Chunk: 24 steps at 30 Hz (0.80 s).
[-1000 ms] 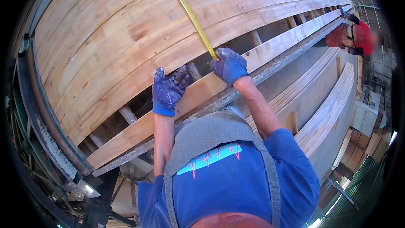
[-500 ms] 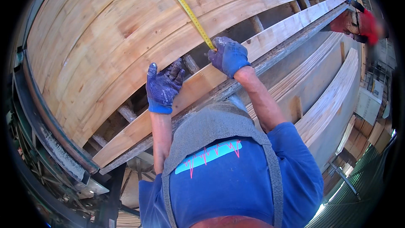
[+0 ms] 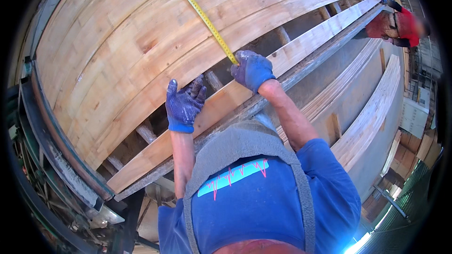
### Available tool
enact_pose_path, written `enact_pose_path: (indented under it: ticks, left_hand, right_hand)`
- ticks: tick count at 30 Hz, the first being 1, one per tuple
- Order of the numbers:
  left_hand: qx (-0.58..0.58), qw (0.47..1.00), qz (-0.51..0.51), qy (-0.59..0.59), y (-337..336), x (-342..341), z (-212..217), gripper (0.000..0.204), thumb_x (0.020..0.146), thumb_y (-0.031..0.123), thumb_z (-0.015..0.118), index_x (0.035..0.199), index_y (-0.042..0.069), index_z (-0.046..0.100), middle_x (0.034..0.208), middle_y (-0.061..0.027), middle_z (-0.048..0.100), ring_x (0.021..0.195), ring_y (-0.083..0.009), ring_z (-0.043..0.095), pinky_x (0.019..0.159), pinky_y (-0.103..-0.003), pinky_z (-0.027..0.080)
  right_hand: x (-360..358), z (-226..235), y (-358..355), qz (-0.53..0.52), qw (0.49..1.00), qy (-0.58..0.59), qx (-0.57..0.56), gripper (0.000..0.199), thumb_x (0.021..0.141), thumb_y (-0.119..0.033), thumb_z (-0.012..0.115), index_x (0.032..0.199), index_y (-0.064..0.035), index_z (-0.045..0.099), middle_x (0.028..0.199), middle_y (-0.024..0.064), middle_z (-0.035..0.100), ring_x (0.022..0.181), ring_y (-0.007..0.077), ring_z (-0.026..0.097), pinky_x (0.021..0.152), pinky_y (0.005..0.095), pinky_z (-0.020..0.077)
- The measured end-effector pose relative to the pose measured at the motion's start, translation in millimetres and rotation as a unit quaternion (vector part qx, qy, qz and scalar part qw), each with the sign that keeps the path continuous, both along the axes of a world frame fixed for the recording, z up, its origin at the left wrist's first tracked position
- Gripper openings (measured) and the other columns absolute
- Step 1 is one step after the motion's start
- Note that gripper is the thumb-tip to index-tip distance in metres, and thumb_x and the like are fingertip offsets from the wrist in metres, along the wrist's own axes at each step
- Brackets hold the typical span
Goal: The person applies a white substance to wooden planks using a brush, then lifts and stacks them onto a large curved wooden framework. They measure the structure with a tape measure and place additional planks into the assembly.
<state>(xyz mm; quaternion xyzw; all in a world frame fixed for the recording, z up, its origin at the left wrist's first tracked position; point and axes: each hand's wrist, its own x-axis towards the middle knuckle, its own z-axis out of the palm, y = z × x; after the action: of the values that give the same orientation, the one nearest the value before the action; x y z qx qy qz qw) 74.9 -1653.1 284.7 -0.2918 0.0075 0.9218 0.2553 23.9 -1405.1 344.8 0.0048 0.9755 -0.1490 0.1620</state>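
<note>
Both my hands wear blue-purple gloves. My right hand (image 3: 252,69) pinches the near end of a yellow tape measure (image 3: 200,15), which runs up and left across a wide deck of pale wooden boards (image 3: 141,37). My left hand (image 3: 183,103) is spread open, fingers apart, resting on the separate long plank (image 3: 226,103) nearest me. A gap with cross slats (image 3: 214,81) lies between that plank and the deck.
A grey metal rail (image 3: 301,73) runs under the near plank. Another person in red (image 3: 398,23) stands at the plank's far end, upper right. Stacked long boards (image 3: 372,113) lie to the right. A dark curved metal frame (image 3: 52,146) borders the deck on the left.
My left hand has opened wider and settled on the near plank. My right hand keeps hold of the tape end; the view has shifted slightly.
</note>
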Motion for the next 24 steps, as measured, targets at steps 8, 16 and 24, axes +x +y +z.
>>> enact_pose_path:
  ticks: [8, 16, 24]
  left_hand:
    - [-0.011, 1.0, -0.006, 0.004, -2.5, 4.2, 9.5, 0.061, 0.095, 0.043, 0.054, 0.138, 0.001, 0.042, 0.129, -0.0247, 0.058, 0.112, -0.0366, 0.062, 0.091, -0.053, 0.053]
    - [0.042, 0.999, -0.015, 0.031, 3.7, 3.3, 17.7, 0.06, 0.094, 0.045, 0.056, 0.138, 0.005, 0.043, 0.135, -0.0202, 0.055, 0.126, -0.0338, 0.054, 0.095, -0.056, 0.05]
    - [0.001, 0.995, -0.065, 0.073, -1.8, 7.2, 17.7, 0.07, 0.094, 0.052, 0.049, 0.141, 0.001, 0.039, 0.135, -0.021, 0.054, 0.102, -0.0307, 0.065, 0.082, -0.045, 0.057]
  right_hand:
    - [5.9, -5.3, -1.5, -0.023, 0.999, 0.028, -0.019, 0.026, 0.075, -0.034, 0.066, 0.084, -0.0089, 0.068, 0.089, 0.0174, 0.068, 0.083, 0.0376, 0.067, 0.072, 0.048, 0.054]
    - [6.4, 18.4, 0.4, -0.036, 0.999, -0.015, -0.014, 0.03, 0.075, -0.026, 0.059, 0.095, -0.0061, 0.072, 0.098, 0.0217, 0.07, 0.091, 0.0379, 0.069, 0.079, 0.0464, 0.0552]
    - [8.0, 7.3, -0.1, -0.013, 0.999, 0.027, -0.033, 0.031, 0.074, -0.023, 0.057, 0.093, -0.003, 0.072, 0.094, 0.0241, 0.069, 0.087, 0.0383, 0.07, 0.076, 0.0468, 0.0559]
